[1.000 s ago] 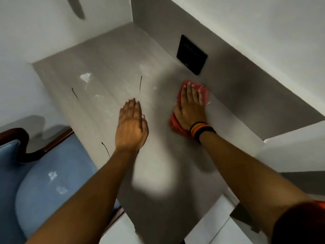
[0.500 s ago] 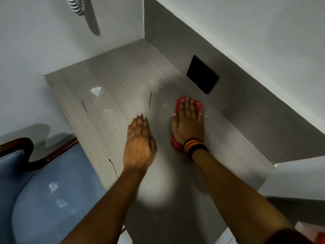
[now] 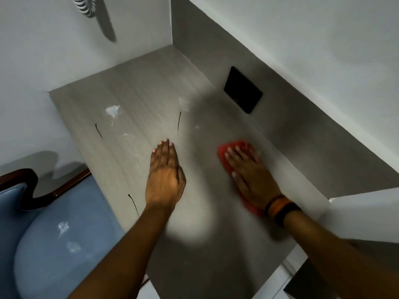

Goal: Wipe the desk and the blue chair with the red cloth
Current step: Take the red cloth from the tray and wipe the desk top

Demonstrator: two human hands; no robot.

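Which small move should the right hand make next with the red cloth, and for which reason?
Probably slide the right hand, pressed flat on the red cloth, leftward across the desk toward the white smudges. They remain unwiped there, beyond the left hand, which rests flat on the desk.

Cloth swept away from the left hand

The right hand (image 3: 251, 175) has slid the cloth (image 3: 232, 148) rightward over the surface (image 3: 140, 100), widening the gap to the left hand (image 3: 165, 178); its fingers (image 3: 234, 155) now angle toward that hand.
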